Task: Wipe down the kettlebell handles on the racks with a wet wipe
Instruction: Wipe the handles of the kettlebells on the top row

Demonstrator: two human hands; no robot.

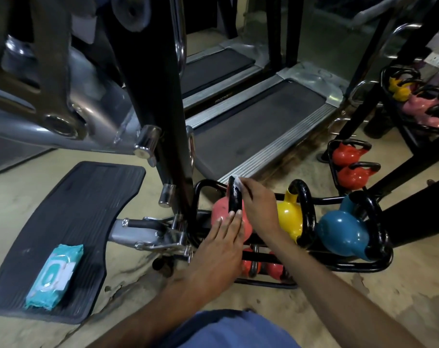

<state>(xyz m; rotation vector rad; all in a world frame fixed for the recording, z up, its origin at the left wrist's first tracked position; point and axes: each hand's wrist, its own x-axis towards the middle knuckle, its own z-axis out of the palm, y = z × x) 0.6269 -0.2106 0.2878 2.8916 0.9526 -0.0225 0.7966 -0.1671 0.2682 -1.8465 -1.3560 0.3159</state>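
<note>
A teal wipes pack (54,276) lies at far left on a ribbed black mat (70,209) on the floor. Right of the mat stands a machine's black post (163,121), with the low black rack (351,267) just beyond its foot.

The left hand (221,247) lies flat on the pink kettlebell (219,212) at the rack's left end, its grip spread and the fingers straight against the ball. This kettlebell's black handle (234,200) stands upright. The right hand (258,204) pinches a white wipe (237,183) against the top of the handle (only a small corner of the wipe shows above the fingers).

Further right on the same rack sit a yellow kettlebell (288,218) and a blue kettlebell (341,234), both untouched. Behind them is a treadmill (258,121), and red kettlebells (346,155) sit on another rack at far right.
</note>
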